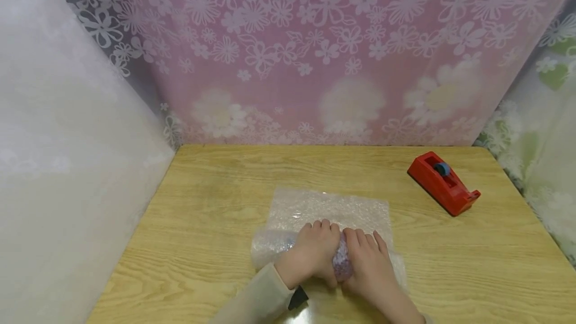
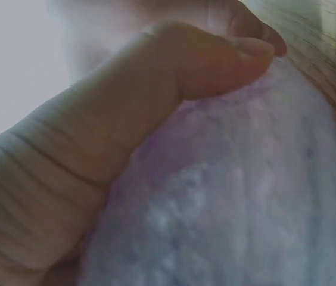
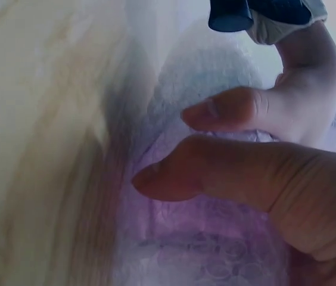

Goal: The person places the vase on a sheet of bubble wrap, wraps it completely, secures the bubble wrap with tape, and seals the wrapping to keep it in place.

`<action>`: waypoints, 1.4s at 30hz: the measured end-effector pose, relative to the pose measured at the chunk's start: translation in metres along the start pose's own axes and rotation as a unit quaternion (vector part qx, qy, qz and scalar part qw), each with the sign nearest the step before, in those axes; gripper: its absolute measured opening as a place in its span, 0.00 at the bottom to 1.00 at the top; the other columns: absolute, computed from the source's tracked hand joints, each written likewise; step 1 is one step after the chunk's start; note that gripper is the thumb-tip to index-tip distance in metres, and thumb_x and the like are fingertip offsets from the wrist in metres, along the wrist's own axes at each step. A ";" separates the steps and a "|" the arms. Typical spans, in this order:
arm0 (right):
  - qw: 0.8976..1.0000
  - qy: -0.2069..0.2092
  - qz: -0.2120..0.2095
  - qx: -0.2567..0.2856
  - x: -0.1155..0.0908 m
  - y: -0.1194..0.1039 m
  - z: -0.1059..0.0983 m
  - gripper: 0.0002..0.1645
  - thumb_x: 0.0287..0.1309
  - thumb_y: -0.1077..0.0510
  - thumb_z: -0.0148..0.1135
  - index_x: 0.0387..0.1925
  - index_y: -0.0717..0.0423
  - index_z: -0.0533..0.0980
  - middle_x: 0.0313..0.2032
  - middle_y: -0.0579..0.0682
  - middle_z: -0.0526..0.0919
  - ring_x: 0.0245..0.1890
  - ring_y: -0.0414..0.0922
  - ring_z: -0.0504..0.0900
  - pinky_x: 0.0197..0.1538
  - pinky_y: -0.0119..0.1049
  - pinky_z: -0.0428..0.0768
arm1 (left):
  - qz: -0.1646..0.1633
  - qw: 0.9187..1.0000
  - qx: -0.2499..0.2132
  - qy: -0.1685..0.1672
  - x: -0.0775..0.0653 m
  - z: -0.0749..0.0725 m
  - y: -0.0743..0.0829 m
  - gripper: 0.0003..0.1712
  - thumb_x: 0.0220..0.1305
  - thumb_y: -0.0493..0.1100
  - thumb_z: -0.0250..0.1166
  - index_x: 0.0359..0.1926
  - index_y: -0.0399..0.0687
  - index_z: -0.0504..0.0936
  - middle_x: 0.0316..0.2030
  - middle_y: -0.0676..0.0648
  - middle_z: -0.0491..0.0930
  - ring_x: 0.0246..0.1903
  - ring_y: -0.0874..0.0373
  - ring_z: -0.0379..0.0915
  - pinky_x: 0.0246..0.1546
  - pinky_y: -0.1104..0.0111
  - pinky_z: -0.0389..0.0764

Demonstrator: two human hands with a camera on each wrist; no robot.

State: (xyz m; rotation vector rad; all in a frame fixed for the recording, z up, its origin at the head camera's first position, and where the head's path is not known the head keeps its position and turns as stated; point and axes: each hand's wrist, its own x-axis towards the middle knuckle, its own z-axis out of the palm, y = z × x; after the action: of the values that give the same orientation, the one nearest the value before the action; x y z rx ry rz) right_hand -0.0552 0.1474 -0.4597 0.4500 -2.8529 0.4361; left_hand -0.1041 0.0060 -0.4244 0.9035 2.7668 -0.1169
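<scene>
A purple item wrapped in bubble wrap [image 1: 342, 259] lies across the table near its front, forming a roll; what the item is I cannot tell. My left hand [image 1: 314, 254] grips the roll left of its middle, fingers over the top and thumb on the near side. Close beside it, my right hand [image 1: 368, 263] grips the roll to the right in the same way. A flat stretch of bubble wrap [image 1: 330, 209] spreads out behind the roll. In the right wrist view both thumbs press the purple wrapped surface [image 3: 215, 220]. The left wrist view shows the left thumb against the wrapped roll [image 2: 239, 179].
A red tape dispenser [image 1: 443, 184] with a blue roll of tape [image 1: 442, 168] stands at the back right of the wooden table [image 1: 202, 204]. Flowered pink cloth [image 1: 288, 64] hangs behind the table. Pale cloth [image 1: 76, 164] hangs along the left side.
</scene>
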 end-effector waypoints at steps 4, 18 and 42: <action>1.000 -0.025 -0.008 0.015 0.005 0.005 -0.002 0.56 0.07 0.53 0.82 0.52 0.59 0.72 0.45 0.56 0.79 0.49 0.58 0.79 0.59 0.65 0.67 | -0.006 1.000 -0.025 -0.005 0.000 -0.001 -0.001 0.51 0.22 0.69 0.81 0.46 0.47 0.73 0.35 0.51 0.71 0.34 0.58 0.70 0.35 0.66 0.74; 0.993 -0.094 -0.002 0.073 0.020 0.015 -0.010 0.55 0.08 0.55 0.81 0.52 0.57 0.71 0.45 0.53 0.79 0.50 0.56 0.78 0.60 0.68 0.64 | 0.015 0.998 -0.061 -0.029 0.014 -0.001 -0.011 0.49 0.25 0.69 0.80 0.47 0.47 0.74 0.36 0.51 0.75 0.35 0.57 0.74 0.35 0.65 0.78; 0.982 -0.164 0.028 0.093 0.030 0.022 -0.017 0.54 0.11 0.54 0.82 0.52 0.58 0.70 0.43 0.52 0.79 0.47 0.51 0.78 0.57 0.67 0.67 | -0.019 0.999 -0.030 0.024 0.003 -0.002 -0.007 0.54 0.25 0.70 0.79 0.57 0.59 0.71 0.42 0.50 0.79 0.42 0.52 0.74 0.45 0.57 0.74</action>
State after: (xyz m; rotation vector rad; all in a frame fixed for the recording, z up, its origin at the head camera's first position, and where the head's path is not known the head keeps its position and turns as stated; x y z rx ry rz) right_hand -0.0876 0.1654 -0.4413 0.5194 -3.1624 0.7031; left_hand -0.1107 0.0022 -0.4229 0.8512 2.8158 -0.0171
